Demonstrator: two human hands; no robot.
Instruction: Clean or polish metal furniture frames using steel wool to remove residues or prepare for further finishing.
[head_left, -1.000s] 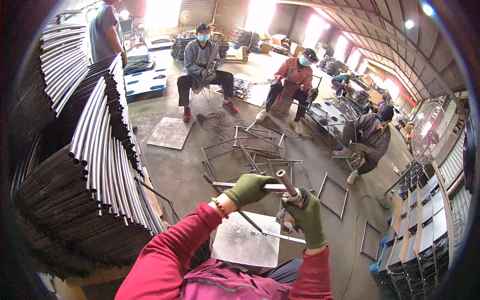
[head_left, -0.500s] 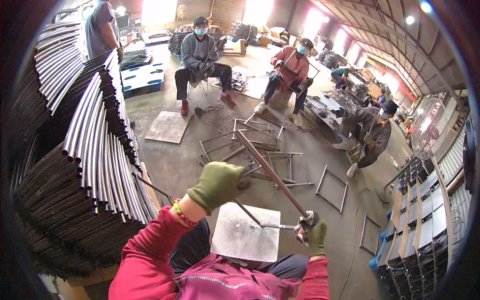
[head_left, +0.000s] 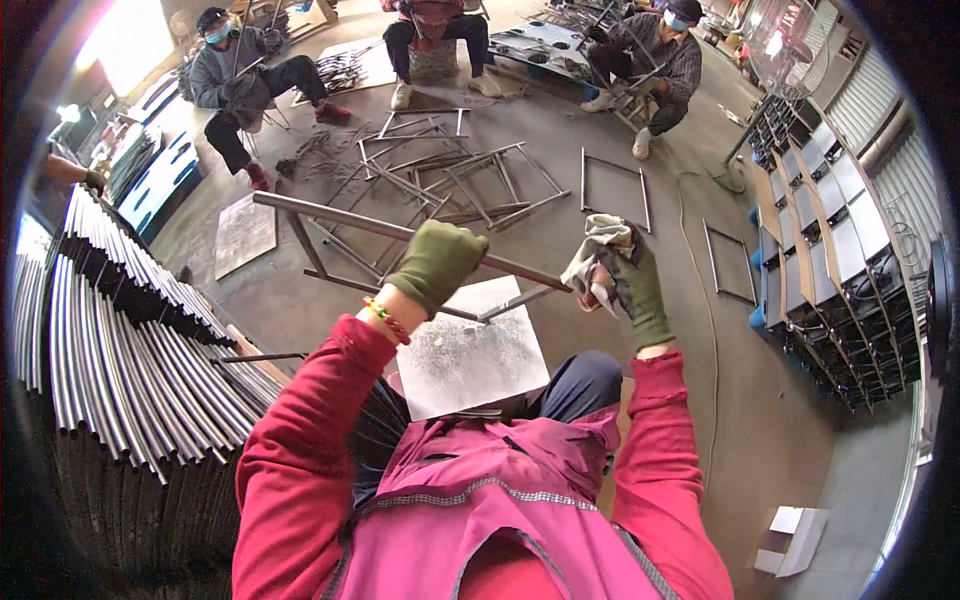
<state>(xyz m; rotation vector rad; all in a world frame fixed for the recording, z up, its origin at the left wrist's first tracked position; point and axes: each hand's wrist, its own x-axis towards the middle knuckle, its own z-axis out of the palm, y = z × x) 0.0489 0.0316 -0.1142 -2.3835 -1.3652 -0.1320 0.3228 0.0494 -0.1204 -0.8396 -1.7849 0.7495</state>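
Head view looks down on a person in a red jacket and pink vest, seated over a grey metal plate [head_left: 470,355] that lies on the concrete floor [head_left: 640,330] between their knees. Both hands wear olive green gloves. The left hand [head_left: 437,265] is closed around a long metal rod frame [head_left: 340,222], its grip wrapped over the top bar about midway along. From that grip the bar runs up and to the left, out over the floor, and down to the right toward the other hand. A thinner bar of the same frame crosses just below the left hand, above the plate.

The right hand [head_left: 625,280] has its grip closed on a crumpled pale rag [head_left: 597,262], and the rag sits against the near end of the top bar, so the frame spans from one hand to the other. Whether the fingers also clasp the bar under the cloth cannot be told.

Stacked metal tubes [head_left: 110,340] fill the left side. More welded frames [head_left: 450,170] lie scattered on the floor ahead, and three other people sit or crouch farther back, working with rods of their own. Dark stacked trays [head_left: 840,270] line the right edge.
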